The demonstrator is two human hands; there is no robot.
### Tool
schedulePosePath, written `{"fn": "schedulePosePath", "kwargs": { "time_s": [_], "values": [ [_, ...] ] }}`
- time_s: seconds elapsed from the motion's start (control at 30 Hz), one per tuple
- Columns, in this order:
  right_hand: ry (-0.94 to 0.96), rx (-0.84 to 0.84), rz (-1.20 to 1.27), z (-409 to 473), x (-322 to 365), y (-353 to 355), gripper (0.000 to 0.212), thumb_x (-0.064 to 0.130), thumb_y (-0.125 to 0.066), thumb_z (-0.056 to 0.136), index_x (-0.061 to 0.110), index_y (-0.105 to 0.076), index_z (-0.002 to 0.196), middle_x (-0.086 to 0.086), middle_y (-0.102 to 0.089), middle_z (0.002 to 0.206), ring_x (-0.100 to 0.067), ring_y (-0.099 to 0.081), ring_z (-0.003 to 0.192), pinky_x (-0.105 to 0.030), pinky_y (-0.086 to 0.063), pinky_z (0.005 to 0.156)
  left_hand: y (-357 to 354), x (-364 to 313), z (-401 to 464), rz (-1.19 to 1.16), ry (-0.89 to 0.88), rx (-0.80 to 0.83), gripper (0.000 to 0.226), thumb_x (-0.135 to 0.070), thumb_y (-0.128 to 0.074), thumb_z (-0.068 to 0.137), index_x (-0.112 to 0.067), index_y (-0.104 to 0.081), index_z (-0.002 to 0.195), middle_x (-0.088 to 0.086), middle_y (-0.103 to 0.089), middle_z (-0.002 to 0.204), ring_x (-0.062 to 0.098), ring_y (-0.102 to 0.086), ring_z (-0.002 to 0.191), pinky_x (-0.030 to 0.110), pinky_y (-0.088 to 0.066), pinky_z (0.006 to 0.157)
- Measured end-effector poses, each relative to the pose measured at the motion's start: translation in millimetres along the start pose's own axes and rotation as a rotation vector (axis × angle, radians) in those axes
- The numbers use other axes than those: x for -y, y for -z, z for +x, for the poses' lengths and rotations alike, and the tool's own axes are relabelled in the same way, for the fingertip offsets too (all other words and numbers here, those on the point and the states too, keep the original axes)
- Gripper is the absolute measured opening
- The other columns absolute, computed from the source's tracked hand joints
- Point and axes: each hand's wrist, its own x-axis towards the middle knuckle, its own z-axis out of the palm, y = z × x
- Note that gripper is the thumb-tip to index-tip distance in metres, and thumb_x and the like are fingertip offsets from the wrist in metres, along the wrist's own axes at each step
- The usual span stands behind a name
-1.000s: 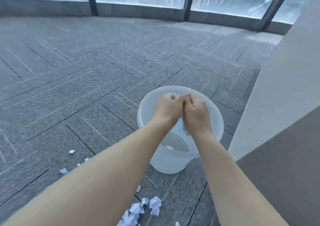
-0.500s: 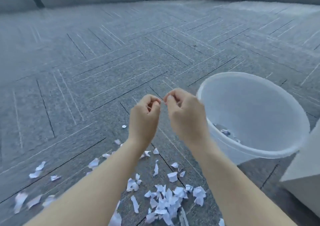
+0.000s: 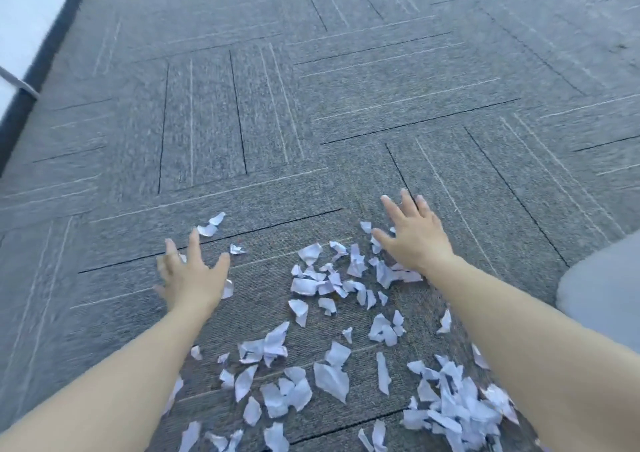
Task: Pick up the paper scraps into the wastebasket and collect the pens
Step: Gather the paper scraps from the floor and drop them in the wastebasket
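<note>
Wastebasket now out of view, both hands (image 3: 304, 261) newly spread flat, empty, over scattered paper scraps (image 3: 332, 281) on carpet (image 3: 311, 105).

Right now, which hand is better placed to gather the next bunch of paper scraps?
Right, probably. The right hand is spread open at the edge of the dense cluster of scraps, some beside its thumb. The left hand, also open, has only a few stray scraps near it.

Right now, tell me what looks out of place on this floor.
Torn paper scraps litter the grey carpet, thickest at lower right. Both hands, left hand and right hand, spread open over them, holding nothing. No wastebasket or pens in view.
</note>
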Motion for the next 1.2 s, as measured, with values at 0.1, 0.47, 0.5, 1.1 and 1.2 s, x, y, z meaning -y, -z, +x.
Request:
{"fn": "schedulePosePath", "kwargs": {
  "time_s": [0.1,0.47,0.5,1.1,1.2],
  "values": [
    [0.108,0.096,-0.012,27,11,-3,0.074,0.066,-0.030,0.092,0.035,-0.002,0.153,0.000,0.009,0.163,-0.027,0.010,0.148,-0.047,-0.003,0.120,0,6,28,-0.036,0.067,0.091,0.070,-0.057,-0.048,0.086,-0.044,-0.015,0.146,0.003,0.005,0.160,0.031,0.006,0.145,0.060,-0.005,0.112],
    [0.521,-0.042,0.155,-51,28,-24,0.054,0.051,-0.038,0.094,0.032,-0.037,0.145,0.013,-0.032,0.154,-0.004,-0.028,0.139,-0.040,-0.028,0.116,-27,7,0,-0.401,-0.477,0.005,0.030,-0.009,-0.046,0.092,-0.014,-0.064,0.115,0.002,-0.053,0.135,0.020,-0.040,0.130,0.035,-0.031,0.106],
    [0.497,-0.144,0.169,-48,26,-22,0.051,0.050,-0.036,0.094,0.032,-0.040,0.142,0.012,-0.037,0.151,-0.006,-0.032,0.137,-0.043,-0.031,0.114,-24,6,-4,-0.385,-0.539,-0.056,0.026,-0.012,-0.045,0.091,-0.015,-0.067,0.104,0.002,-0.059,0.123,0.022,-0.046,0.122,0.033,-0.035,0.099],
    [0.377,-0.269,0.477,-48,67,-45,0.049,0.043,-0.041,0.092,0.027,-0.046,0.138,0.011,-0.040,0.149,-0.009,-0.032,0.139,-0.048,-0.027,0.115,-19,-9,4,-0.649,-0.561,0.085,0.030,-0.005,-0.043,0.093,-0.020,-0.069,0.093,0.011,-0.070,0.093,0.013,-0.056,0.055,0.024,-0.044,0.050],
    [0.157,-0.198,0.352,12,59,-29,0.058,0.050,-0.041,0.094,0.028,-0.032,0.148,0.005,-0.018,0.160,-0.017,-0.008,0.148,-0.047,-0.010,0.119,-18,6,20,-0.465,-0.513,-0.243,0.022,-0.017,-0.047,0.083,-0.017,-0.070,0.084,0.005,-0.064,0.108,0.019,-0.052,0.103,0.037,-0.039,0.090]
  ]
}}
